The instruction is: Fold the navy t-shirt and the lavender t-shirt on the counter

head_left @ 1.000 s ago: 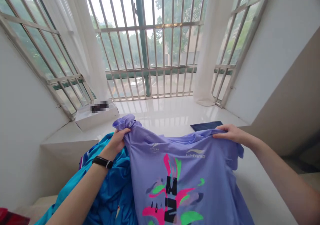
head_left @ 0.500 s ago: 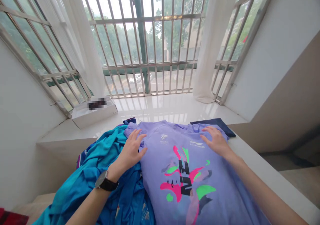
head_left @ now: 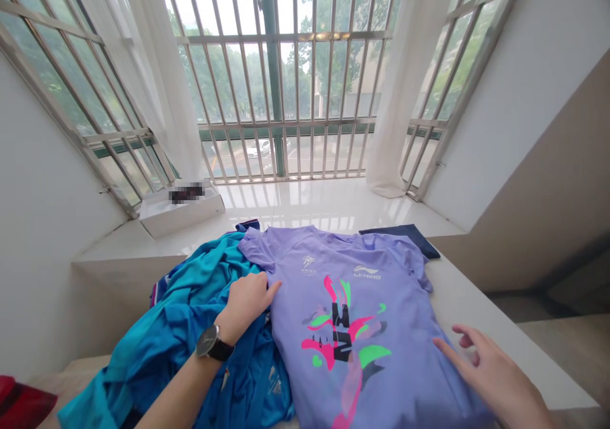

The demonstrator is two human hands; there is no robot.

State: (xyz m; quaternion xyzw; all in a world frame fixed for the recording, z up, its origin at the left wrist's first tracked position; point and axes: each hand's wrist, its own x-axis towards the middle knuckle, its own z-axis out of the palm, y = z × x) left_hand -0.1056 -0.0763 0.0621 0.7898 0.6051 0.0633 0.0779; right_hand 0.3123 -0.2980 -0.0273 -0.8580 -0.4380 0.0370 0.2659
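Spreading face up on the glossy white sill (head_left: 295, 206), the lavender short-sleeved T-shirt with a pink, green and black print (head_left: 352, 333) lies fairly smooth, both sleeves out; a second ago it was held up by its shoulders. The left hand (head_left: 248, 305), above a black-strapped round wristwatch (head_left: 210, 341), has slid down from the shoulder to the shirt's side edge below the sleeve, fingers bent; whether they pinch cloth I cannot tell. The right hand (head_left: 493, 368) has dropped from the other shoulder to beside the lower edge, fingers apart, loosely curled, holding nothing visible. The heaped shiny blue garment (head_left: 157, 333) and flat navy cloth (head_left: 424, 239) remain either side.
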